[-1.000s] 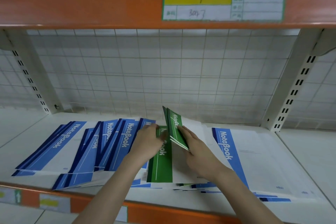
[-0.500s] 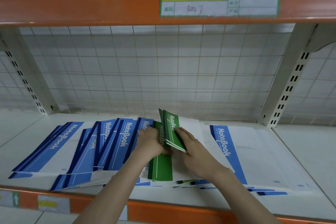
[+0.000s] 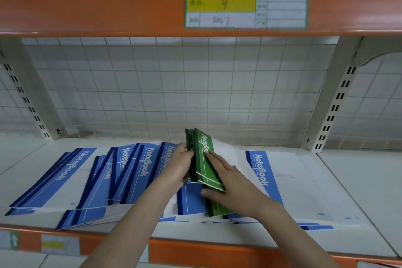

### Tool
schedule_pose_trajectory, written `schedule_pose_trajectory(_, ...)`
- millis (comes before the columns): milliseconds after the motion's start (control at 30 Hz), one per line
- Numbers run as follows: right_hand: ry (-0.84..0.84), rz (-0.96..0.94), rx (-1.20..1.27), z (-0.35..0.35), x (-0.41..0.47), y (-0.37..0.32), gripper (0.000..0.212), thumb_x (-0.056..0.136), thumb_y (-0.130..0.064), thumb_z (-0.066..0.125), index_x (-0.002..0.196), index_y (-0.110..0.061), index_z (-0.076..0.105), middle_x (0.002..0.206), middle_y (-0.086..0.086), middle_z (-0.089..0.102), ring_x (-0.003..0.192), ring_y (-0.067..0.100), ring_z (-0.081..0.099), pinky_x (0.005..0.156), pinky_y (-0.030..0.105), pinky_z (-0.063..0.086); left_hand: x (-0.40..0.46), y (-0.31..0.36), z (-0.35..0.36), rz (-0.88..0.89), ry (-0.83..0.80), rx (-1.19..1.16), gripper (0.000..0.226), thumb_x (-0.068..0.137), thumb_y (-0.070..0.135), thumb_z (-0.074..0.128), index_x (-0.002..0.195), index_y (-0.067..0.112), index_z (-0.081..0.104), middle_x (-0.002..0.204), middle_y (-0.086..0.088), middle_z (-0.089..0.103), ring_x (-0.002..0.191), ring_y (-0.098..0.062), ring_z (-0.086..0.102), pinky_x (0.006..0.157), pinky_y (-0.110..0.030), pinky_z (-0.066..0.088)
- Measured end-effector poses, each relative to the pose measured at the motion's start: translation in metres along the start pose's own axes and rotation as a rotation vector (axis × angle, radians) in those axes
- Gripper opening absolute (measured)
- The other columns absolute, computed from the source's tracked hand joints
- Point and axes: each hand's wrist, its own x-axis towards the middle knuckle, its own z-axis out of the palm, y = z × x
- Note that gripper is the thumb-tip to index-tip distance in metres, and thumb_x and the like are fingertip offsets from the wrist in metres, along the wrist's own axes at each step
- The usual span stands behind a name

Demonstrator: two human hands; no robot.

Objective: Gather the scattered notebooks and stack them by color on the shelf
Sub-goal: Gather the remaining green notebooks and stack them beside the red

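White shelf board (image 3: 359, 191), orange front lip, wire grid back panel (image 3: 174, 85) behind it. On the board: loose spread of notebooks, covers up, white with a coloured band reading "NoteBook"

Blue notebooks (image 3: 71, 176) fan across the left half, overlapping one another, bands slanting toward the back. One more blue notebook (image 3: 282, 180) lies flat at right, on top of others whose blue corners show at the front edge. Another blue cover (image 3: 189, 200) sits between the two forearms, partly under the green ones

Green notebooks (image 3: 201, 154), a small bundle, tilted up on edge at centre of the board, top ends raised toward the grid. A further green notebook (image 3: 217, 209) lies flat beneath the right wrist, over the blue pile

Left hand (image 3: 177, 167) grips the bundle's left side, fingers curled round its edge. Right hand (image 3: 228, 178) holds it from the right: fingers laid flat along the green cover, thumb under the lower edge. Hands close together, bundle clamped between them

Orange upper shelf beam (image 3: 87, 6) overhead, carrying a price label (image 3: 245, 1) with a yellow field marked 9
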Motion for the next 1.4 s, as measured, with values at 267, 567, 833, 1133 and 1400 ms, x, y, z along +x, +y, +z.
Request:
schedule_pose_trajectory(267, 0.222, 0.07, -0.016, -0.022, -0.012, 0.019, 0.078, 0.083, 0.008, 0.039, 0.15, -0.03, 0.023, 0.155, -0.01, 0.027, 0.136, 0.016, 0.035, 0.109, 0.039, 0.036, -0.001, 0.0, 0.008, 0.144, -0.02, 0.416, 0.013, 0.1, 0.025, 0.045, 0.099, 0.018, 0.055, 0.104, -0.008, 0.061, 0.088, -0.018, 0.062, 0.065, -0.032, 0.058)
schedule_pose_trajectory(567, 0.107, 0.016, -0.034, -0.008, -0.028, 0.022, 0.08, 0.082, 0.008, 0.04, 0.151, -0.025, 0.017, 0.155, -0.005, 0.025, 0.134, 0.021, 0.036, 0.112, 0.037, 0.029, 0.004, -0.022, 0.023, 0.113, 0.018, 0.822, 0.015, 0.091, 0.009, 0.051, 0.078, 0.011, 0.046, 0.085, -0.006, 0.054, 0.073, -0.015, 0.051, 0.06, -0.022, 0.04)
schedule_pose_trajectory(833, -0.006, 0.018, -0.061, -0.004, -0.031, 0.031, 0.07, 0.093, -0.016, 0.046, 0.152, -0.027, 0.009, 0.157, -0.006, 0.016, 0.143, 0.015, 0.019, 0.119, 0.042, 0.007, 0.0, -0.017, 0.03, -0.232, -0.047, -0.01, 0.044, 0.094, 0.05, 0.049, 0.108, 0.011, 0.063, 0.101, -0.015, 0.07, 0.096, -0.032, 0.067, 0.085, -0.045, 0.055)
schedule_pose_trajectory(1133, 0.535, 0.322, 0.387, -0.039, -0.023, 0.042, 0.083, 0.087, -0.041, 0.063, 0.151, -0.013, 0.018, 0.15, 0.002, 0.033, 0.133, 0.019, 0.039, 0.103, 0.026, 0.032, -0.015, -0.01, 0.028, 0.231, -0.063, -0.03, 0.033, 0.09, -0.004, 0.054, 0.104, 0.026, 0.054, 0.106, -0.001, 0.067, 0.095, -0.017, 0.063, 0.08, -0.033, 0.051)
schedule_pose_trajectory(1400, 0.568, -0.009, 0.96, -0.056, -0.005, 0.028, 0.008, 0.087, -0.028, 0.067, 0.094, -0.028, 0.063, 0.087, -0.008, 0.071, 0.078, 0.011, 0.065, 0.063, 0.017, 0.049, -0.029, 0.015, 0.019, 0.624, -0.167, -0.232, 0.033, 0.083, 0.016, 0.061, 0.111, 0.034, 0.059, 0.108, 0.005, 0.07, 0.097, -0.015, 0.068, 0.069, -0.024, 0.055)
